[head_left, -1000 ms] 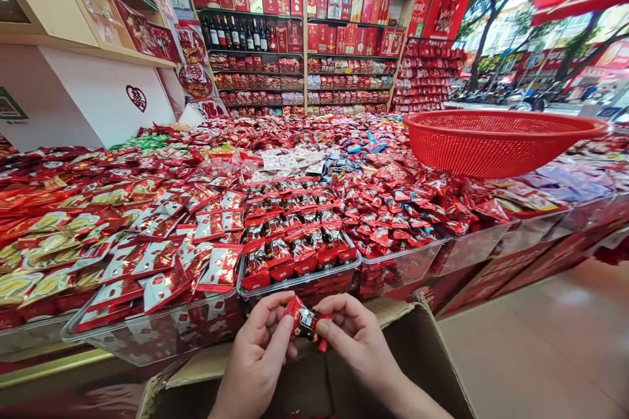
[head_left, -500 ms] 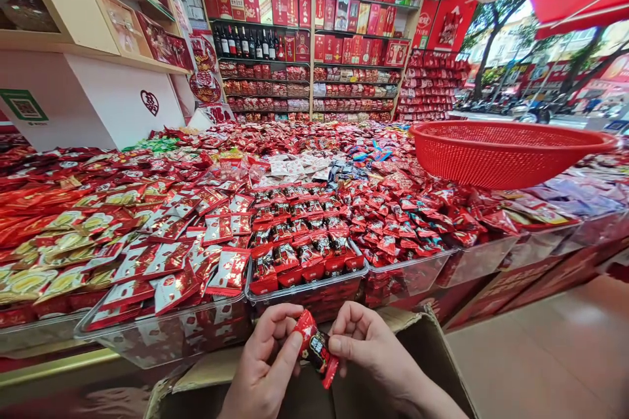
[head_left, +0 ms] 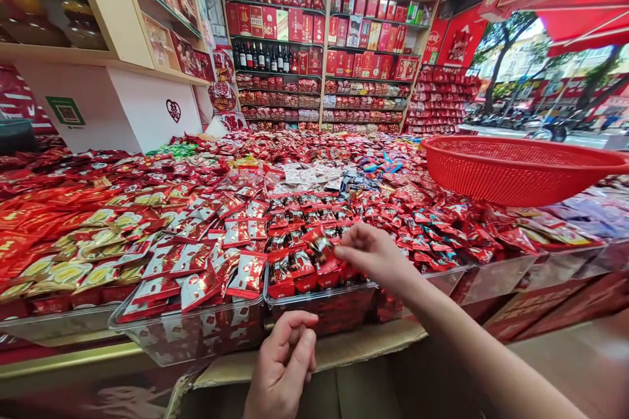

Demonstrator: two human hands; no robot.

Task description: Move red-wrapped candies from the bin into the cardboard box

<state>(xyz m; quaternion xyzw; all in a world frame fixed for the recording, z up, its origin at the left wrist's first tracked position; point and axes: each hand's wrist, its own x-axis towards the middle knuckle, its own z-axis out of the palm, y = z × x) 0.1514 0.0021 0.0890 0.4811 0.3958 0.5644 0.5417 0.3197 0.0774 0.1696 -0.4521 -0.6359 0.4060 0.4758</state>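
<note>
A red-and-black wrapped candy [head_left: 322, 250] is pinched by its end between the thumb and fingers of my right hand [head_left: 377, 255]. It is tilted, just over the front rows of matching candies [head_left: 299, 265] in a clear plastic bin [head_left: 322, 296]. Whether it touches those candies, I cannot tell. Below the bin's front edge, my left hand [head_left: 285, 363] has its fingers curled in against the thumb, and nothing shows in it. That hand is above an open cardboard box [head_left: 366, 344], whose inside is mostly dark.
Red-and-white packets [head_left: 248, 273] fill the bin on the left, and small red packets [head_left: 432, 236] lie to the right. A large red plastic basket [head_left: 515, 173] rests on the heaped sweets. Shelves [head_left: 324, 46] of boxes and bottles stand behind.
My right hand has carried the candy up and forward from beside my left hand to over the bin. My left hand has let go of it and stays low. The view has tilted up slightly.
</note>
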